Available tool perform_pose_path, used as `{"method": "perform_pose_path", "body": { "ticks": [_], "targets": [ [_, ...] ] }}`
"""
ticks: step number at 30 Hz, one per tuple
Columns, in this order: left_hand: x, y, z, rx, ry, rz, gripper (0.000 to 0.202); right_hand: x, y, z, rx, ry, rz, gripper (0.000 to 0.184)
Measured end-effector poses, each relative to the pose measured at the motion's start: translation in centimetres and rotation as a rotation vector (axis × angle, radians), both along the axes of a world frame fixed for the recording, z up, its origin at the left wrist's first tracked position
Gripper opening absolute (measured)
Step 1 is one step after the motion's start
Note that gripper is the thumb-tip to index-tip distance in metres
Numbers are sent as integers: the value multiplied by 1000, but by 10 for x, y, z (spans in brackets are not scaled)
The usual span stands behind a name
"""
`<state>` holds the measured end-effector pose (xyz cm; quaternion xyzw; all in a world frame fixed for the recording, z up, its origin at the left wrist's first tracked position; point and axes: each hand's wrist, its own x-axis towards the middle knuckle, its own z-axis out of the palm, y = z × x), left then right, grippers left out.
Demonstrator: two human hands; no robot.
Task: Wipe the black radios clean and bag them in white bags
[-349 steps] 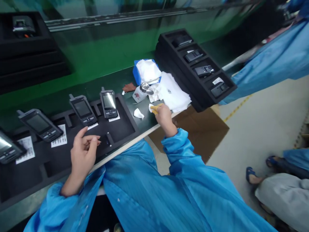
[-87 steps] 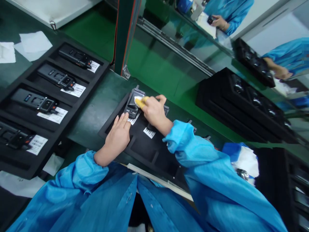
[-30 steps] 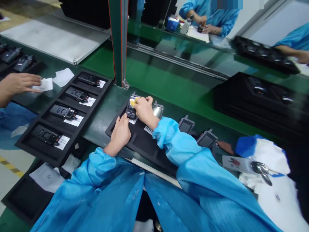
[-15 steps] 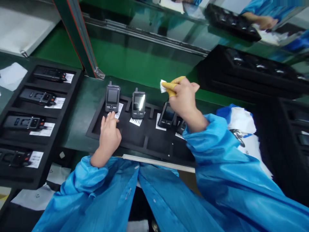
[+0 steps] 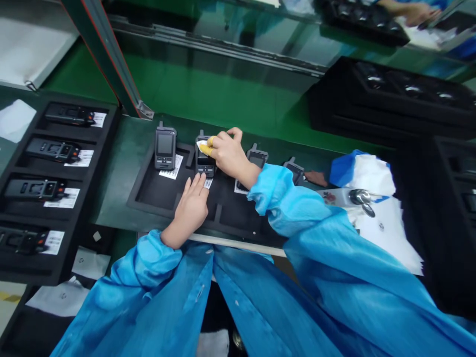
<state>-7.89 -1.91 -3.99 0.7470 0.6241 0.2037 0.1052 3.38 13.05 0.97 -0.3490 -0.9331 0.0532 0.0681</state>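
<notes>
A black foam tray (image 5: 148,191) in front of me holds several upright handsets with barcode labels. My right hand (image 5: 228,154), yellow cots on its fingertips, pinches a small white wipe (image 5: 203,145) and presses it on the screen of the second handset (image 5: 204,162). My left hand (image 5: 191,208) lies flat on the tray just below that handset, fingers stretched out and touching its label. The first handset (image 5: 165,147) stands free to the left. Two more handsets (image 5: 256,157) show behind my right forearm.
Another black tray (image 5: 15,173) with several handsets lying flat sits at the left. Stacked black trays (image 5: 390,106) stand at the back right. A blue box with white wipes (image 5: 366,173) and a metal-capped bottle (image 5: 357,197) lie to the right. A green post (image 5: 107,64) rises behind.
My right hand came down from above the tray and now presses the wipe on the second handset. My left hand slid right from the first handset's label to the second's.
</notes>
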Motion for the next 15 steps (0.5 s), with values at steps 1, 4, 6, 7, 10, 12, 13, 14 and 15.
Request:
{"method": "perform_pose_path", "body": {
  "ticks": [1,4,6,7,10,12,13,14,15],
  "targets": [
    [0,0,0,-6,2,2,42,1,-5,-2,-11,-21,45,40],
    [-2,-1,0,-17,-6,7,43,2,-25,-8,-71,-49,136,38],
    [-4,-2,0,1,-17,8,39,7,-40,-9,-131,-3,112,37],
    [-4,-3,-1,19,-26,10,37,12,-47,-8,-162,41,73,38],
    [-7,-6,-1,81,-61,37,32,44,-67,0,-223,191,-94,41],
    [-8,-7,0,99,-78,62,30,80,-78,7,-209,267,-211,40],
    [-8,-8,0,100,-83,69,30,101,-84,10,-185,295,-273,36],
    [-8,-8,0,98,-88,70,30,124,-90,13,-150,329,-341,32],
    [-8,-8,0,94,-93,67,30,148,-97,16,-114,371,-407,29]
  ]
}}
